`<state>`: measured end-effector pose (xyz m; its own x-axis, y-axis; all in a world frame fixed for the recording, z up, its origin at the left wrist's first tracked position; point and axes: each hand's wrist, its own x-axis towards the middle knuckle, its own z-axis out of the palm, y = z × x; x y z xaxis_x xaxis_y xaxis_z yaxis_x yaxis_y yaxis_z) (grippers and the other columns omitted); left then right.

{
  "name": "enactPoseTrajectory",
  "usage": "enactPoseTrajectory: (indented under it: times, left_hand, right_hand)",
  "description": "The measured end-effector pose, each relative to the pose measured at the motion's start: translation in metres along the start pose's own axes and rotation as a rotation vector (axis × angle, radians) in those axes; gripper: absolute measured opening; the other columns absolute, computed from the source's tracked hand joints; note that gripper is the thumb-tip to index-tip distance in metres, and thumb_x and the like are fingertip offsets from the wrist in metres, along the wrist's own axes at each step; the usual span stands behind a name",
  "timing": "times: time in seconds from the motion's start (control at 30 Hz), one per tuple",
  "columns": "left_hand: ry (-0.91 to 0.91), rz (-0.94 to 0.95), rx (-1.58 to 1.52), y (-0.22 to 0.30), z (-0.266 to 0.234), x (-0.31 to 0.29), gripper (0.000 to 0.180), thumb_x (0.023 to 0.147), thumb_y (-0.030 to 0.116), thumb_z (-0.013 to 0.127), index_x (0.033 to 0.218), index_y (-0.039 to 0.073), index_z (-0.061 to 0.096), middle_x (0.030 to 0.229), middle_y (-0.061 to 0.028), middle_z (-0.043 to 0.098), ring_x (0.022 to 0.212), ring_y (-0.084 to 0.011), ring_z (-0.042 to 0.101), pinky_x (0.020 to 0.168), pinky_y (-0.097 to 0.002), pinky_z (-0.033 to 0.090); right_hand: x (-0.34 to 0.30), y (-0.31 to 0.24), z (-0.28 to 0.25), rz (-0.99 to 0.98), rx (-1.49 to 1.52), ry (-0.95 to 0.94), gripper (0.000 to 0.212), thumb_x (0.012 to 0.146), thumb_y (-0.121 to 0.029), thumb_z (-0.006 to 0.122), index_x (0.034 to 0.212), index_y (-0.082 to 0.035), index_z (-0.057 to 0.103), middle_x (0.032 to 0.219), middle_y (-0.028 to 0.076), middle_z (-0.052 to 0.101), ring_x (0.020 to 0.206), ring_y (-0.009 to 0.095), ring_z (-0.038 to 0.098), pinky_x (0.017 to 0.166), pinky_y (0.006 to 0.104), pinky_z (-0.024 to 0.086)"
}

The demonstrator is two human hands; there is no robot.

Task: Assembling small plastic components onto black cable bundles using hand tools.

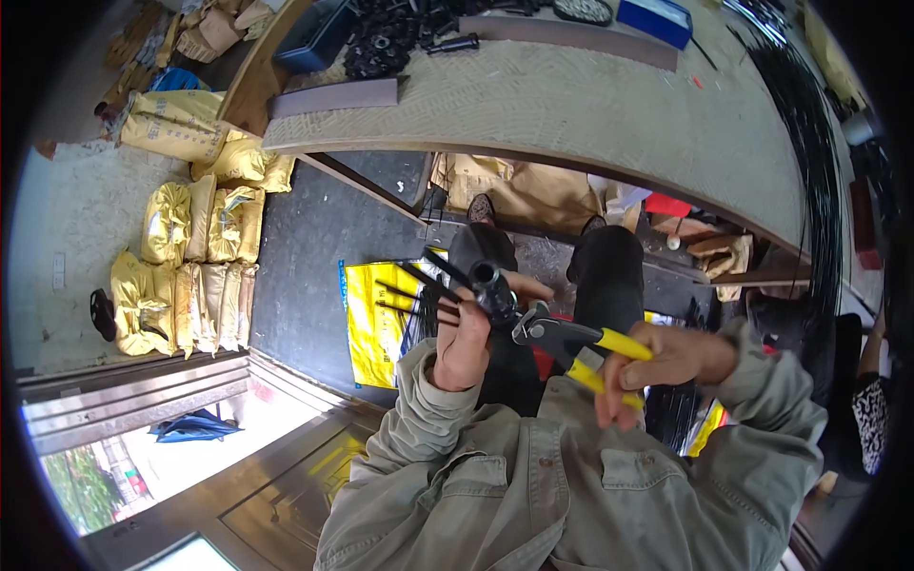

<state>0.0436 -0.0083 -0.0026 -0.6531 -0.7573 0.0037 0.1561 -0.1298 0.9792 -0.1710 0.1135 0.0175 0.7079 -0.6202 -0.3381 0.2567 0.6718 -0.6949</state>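
My left hand is closed round a black tubular part with a round open end. Several thin black strips fan out to the left from the same hand. In my right hand is a pair of pliers with yellow handles, its fingers wrapped round the grips. The metal jaws point left and lie right beside the black part; whether they bite on anything cannot be made out. Both hands are above my lap.
Ahead stands a workbench bearing a heap of black parts, a blue box and a bundle of long black strips. Yellow sacks are stacked at left. Another person's patterned clothing shows at the right edge.
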Motion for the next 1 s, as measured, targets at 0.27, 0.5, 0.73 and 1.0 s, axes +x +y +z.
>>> enactPoseTrajectory:
  times: [0.27, 0.5, 0.73, 1.0]
  left_hand:
    - [-0.101, -0.002, -0.181, -0.007, -0.019, 0.014, 0.072, 0.086, 0.070, 0.032, 0.080, 0.001, 0.049, 0.064, -0.0065, 0.044, 0.058, -0.0160, 0.044, 0.055, -0.0290, 0.035]
    - [-0.005, 0.069, -0.160, -0.006, -0.021, 0.012, 0.073, 0.083, 0.073, 0.034, 0.083, 0.002, 0.051, 0.074, -0.0105, 0.054, 0.063, -0.0171, 0.050, 0.058, -0.0281, 0.039]
    - [0.004, 0.068, -0.173, -0.001, -0.022, 0.003, 0.068, 0.085, 0.068, 0.039, 0.095, 0.002, 0.050, 0.080, -0.0103, 0.054, 0.067, -0.0179, 0.052, 0.061, -0.0306, 0.042]
    - [0.019, 0.064, -0.172, 0.002, -0.016, -0.003, 0.065, 0.087, 0.067, 0.036, 0.094, 0.003, 0.048, 0.081, -0.0133, 0.054, 0.067, -0.0174, 0.051, 0.062, -0.0300, 0.042]
  right_hand:
    - [0.099, 0.073, 0.041, -0.582, 0.409, -0.119, 0.044, 0.092, -0.049, 0.049, 0.089, -0.005, 0.046, 0.081, 0.016, 0.058, 0.063, 0.016, 0.055, 0.057, 0.0253, 0.045]
    - [0.081, 0.050, 0.027, -0.586, 0.029, 0.345, 0.023, 0.095, -0.025, 0.051, 0.094, -0.006, 0.038, 0.078, 0.011, 0.058, 0.060, 0.012, 0.055, 0.056, 0.0233, 0.044]
    - [0.031, -0.002, 0.019, -0.390, -0.585, 0.543, 0.020, 0.092, -0.012, 0.052, 0.106, 0.000, 0.043, 0.085, 0.010, 0.063, 0.066, 0.017, 0.065, 0.059, 0.0286, 0.051]
    - [0.020, -0.015, 0.024, -0.342, -0.855, 0.534, 0.023, 0.092, -0.014, 0.054, 0.108, -0.003, 0.043, 0.077, 0.015, 0.062, 0.060, 0.025, 0.066, 0.051, 0.0342, 0.048]
